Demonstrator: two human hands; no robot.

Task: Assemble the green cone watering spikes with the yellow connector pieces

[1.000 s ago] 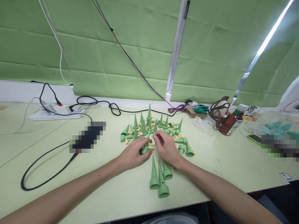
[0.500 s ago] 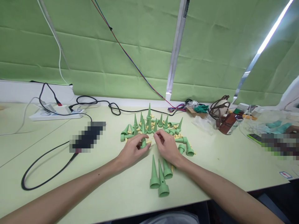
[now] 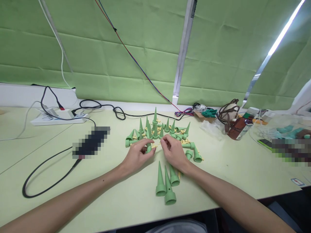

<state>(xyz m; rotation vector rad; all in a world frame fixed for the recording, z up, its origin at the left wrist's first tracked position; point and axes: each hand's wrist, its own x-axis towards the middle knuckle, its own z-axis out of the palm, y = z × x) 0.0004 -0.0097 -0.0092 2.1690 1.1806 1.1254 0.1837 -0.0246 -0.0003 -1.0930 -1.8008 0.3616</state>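
My left hand [image 3: 137, 153] is closed around a green plastic watering spike [image 3: 149, 147], which stands point up in its grip. A small yellow valve [image 3: 155, 146] sticks out of the spike's side toward my right hand [image 3: 171, 149]. The right fingers are pinched together at the thin end of a yellow piece; whether it is joined to the valve, I cannot tell. Behind both hands stand and lie several more green spikes [image 3: 155, 118], with small yellow valves [image 3: 186, 141] among them. Nearer to me, three loose spikes [image 3: 170, 195] lie by my right wrist.
A black device [image 3: 91, 142] with a looped cable lies at left, before a white power strip [image 3: 59, 119]. At right are a brown bottle [image 3: 239, 127], a clear plastic bag [image 3: 211, 129] and a phone [image 3: 264, 144]. Another person's hand [image 3: 303, 133] shows at the far right edge.
My left hand and the spike in it have shifted slightly left, so the gap between the two hands is a little wider, with the yellow piece showing between them. The right hand is nearly still.
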